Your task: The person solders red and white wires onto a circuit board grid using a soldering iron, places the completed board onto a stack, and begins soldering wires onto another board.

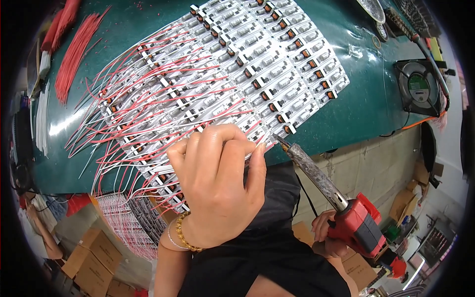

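A large panel of small white circuit boards (269, 49), with black-and-orange components, lies on a green tabletop. Red and white wires (163, 116) fan out from its left part. Over the panel's near edge, my left hand (213, 178) has thumb and forefinger pinched on a thin red wire (269, 145). My right hand (325, 228) grips the red-and-black handle of a soldering iron (319, 178). Its dark tip touches or nearly touches the boards just right of my left fingertips; the exact contact is too small to tell.
Bundles of red wires (79, 59) and white wires (42, 123) lie at the table's left. At the right edge stands a black fan (418, 88); a metal dish (372, 9) sits far right. Below left are a wired panel (129, 222), cardboard boxes (91, 260) and another person's arm (43, 230).
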Action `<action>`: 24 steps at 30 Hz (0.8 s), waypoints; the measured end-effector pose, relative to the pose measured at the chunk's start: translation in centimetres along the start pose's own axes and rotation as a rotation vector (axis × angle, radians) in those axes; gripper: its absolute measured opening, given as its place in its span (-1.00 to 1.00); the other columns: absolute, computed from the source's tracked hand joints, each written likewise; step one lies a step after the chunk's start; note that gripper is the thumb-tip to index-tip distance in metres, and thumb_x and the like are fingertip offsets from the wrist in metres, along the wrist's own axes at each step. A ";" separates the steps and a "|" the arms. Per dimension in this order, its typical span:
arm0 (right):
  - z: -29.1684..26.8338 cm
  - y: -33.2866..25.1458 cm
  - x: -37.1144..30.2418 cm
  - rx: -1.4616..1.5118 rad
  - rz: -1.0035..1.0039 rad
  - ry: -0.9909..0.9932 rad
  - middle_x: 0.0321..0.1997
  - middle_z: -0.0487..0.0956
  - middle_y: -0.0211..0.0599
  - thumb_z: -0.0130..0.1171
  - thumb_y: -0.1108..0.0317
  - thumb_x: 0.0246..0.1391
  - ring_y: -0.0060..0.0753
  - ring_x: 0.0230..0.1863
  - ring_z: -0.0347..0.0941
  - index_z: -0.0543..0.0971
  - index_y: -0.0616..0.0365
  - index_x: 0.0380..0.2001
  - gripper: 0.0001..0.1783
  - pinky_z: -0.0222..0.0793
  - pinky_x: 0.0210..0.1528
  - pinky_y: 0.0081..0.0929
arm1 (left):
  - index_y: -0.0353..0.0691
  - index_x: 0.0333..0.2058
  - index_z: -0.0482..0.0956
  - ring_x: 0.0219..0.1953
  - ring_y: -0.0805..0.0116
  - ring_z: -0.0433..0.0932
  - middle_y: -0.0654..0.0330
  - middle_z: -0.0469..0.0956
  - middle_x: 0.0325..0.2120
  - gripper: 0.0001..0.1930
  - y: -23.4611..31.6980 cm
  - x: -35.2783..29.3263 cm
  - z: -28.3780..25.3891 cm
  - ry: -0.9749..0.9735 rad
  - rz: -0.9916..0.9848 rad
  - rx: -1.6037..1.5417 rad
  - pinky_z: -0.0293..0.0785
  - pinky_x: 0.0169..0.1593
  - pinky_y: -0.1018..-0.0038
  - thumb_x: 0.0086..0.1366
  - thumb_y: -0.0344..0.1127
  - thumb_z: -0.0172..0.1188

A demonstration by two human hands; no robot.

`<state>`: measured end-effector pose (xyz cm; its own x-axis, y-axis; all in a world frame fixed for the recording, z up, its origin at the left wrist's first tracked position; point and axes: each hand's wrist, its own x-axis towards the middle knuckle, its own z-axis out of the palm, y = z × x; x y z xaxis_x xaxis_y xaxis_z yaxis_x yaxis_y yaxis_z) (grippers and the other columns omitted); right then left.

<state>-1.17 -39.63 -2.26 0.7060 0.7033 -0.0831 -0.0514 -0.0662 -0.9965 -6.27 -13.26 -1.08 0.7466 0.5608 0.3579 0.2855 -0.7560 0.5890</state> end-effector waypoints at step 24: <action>-0.9 -1.3 -0.8 -0.224 0.314 -0.094 -0.74 0.42 -0.46 0.12 0.18 -0.35 -0.41 -0.70 0.40 0.46 0.07 -0.72 -0.80 0.27 -0.61 -0.60 | -0.17 -0.50 0.45 -0.44 0.31 0.34 0.28 0.41 -0.45 -0.83 -0.2 -0.4 0.7 0.008 0.020 0.025 0.09 -0.25 0.37 -0.08 -0.44 0.27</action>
<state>-1.01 -40.73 -0.92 0.6125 0.6852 -0.3941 -0.0914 -0.4338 -0.8964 -6.22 -13.53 -1.86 0.7478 0.5479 0.3751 0.2856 -0.7754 0.5632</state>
